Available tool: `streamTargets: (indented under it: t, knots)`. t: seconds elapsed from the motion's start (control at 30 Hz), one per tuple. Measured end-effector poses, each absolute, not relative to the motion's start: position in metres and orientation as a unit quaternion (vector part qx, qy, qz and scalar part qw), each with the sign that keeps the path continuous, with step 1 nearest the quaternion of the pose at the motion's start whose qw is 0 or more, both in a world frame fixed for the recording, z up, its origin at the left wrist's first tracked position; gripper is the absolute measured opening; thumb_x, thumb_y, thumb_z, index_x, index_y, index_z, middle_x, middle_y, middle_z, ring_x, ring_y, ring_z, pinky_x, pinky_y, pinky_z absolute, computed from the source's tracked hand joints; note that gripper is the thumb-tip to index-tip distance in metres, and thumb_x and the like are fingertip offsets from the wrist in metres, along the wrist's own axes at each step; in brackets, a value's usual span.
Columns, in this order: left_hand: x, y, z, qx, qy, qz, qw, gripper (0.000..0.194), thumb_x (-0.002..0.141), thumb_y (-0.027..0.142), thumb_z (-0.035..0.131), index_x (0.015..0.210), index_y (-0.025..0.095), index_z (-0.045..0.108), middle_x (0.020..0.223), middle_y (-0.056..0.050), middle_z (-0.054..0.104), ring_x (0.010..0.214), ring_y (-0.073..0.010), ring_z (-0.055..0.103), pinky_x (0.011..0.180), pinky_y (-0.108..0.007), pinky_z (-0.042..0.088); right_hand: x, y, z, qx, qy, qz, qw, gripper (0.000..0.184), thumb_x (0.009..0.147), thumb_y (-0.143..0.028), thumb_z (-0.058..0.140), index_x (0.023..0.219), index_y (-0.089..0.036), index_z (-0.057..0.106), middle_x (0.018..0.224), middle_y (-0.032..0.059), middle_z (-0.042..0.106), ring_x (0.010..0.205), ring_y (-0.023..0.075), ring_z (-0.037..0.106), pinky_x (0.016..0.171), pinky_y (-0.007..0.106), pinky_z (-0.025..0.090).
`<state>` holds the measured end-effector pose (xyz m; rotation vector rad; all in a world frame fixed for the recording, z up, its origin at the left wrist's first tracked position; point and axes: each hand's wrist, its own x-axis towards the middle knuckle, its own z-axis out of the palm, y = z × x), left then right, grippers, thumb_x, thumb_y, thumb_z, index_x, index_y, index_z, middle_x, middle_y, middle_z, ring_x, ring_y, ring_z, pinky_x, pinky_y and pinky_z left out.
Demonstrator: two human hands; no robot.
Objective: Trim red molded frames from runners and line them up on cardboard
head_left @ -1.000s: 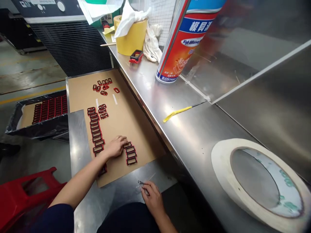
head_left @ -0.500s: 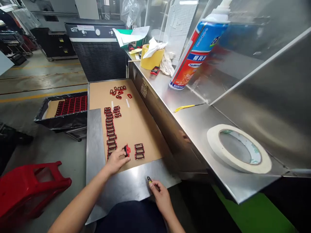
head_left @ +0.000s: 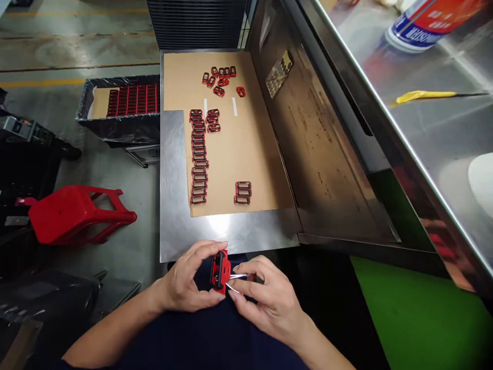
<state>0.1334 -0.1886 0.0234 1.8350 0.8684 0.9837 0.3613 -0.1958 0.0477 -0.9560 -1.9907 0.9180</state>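
Observation:
My left hand (head_left: pixel 188 280) holds a red and black plastic frame (head_left: pixel 221 272) on edge between thumb and fingers, above my lap and near the table's front edge. My right hand (head_left: pixel 269 290) is closed on a small metal hand tool (head_left: pixel 238 276) with two thin, shiny, spread arms. The tool meets the right side of the frame; its tip is hidden there. Ahead, more such frames stand in a long column (head_left: pixel 199 163) on the cardboard sheet (head_left: pixel 227 159). A short stack of three frames (head_left: pixel 243 192) lies at the right, and several loose ones lie toward the far end.
A black-lined bin (head_left: pixel 123 123) with rows of red frames stands left of the metal table (head_left: pixel 172 180). Below it is a red stool (head_left: pixel 77 213). At the right rises a metal shelf (head_left: pixel 385 118) bearing a yellow-handled tool (head_left: pixel 425 95), a spray can (head_left: pixel 427 28) and a tape roll (head_left: pixel 481 177).
My left hand has taken a frame from the short stack and brought it back toward my body. My right hand has brought the tool up against it. The view has tilted downward.

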Motion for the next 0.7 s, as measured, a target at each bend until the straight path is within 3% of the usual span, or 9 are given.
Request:
streamTargets:
  t: [0.37,0.7]
  knots:
    - [0.129,-0.199,0.018,0.724,0.362,0.403,0.428,0.089,0.077,0.026,0.077,0.153,0.026,0.03,0.136,-0.017,0.057,0.124,-0.0302,0.058,0.103,-0.046,0.052,0.3572,-0.2,0.0554,-0.349,-0.801,0.329,0.358,0.009,0.092,-0.014,0.067,0.1,-0.018,0.071,0.097,0.0077,0.061,0.079,0.0161,0.053,0.066,0.027,0.045]
    - [0.1298,-0.1915,0.0148,0.738,0.334,0.399,0.429,0.086,0.081,0.029,0.075,0.153,0.025,0.028,0.137,-0.018,0.056,0.124,-0.0294,0.057,0.102,-0.046,0.052,0.3593,-0.202,0.0547,-0.36,-0.798,0.339,0.345,0.009,0.094,-0.015,0.065,0.101,-0.018,0.07,0.099,0.0078,0.061,0.081,0.0171,0.053,0.068,0.028,0.046]
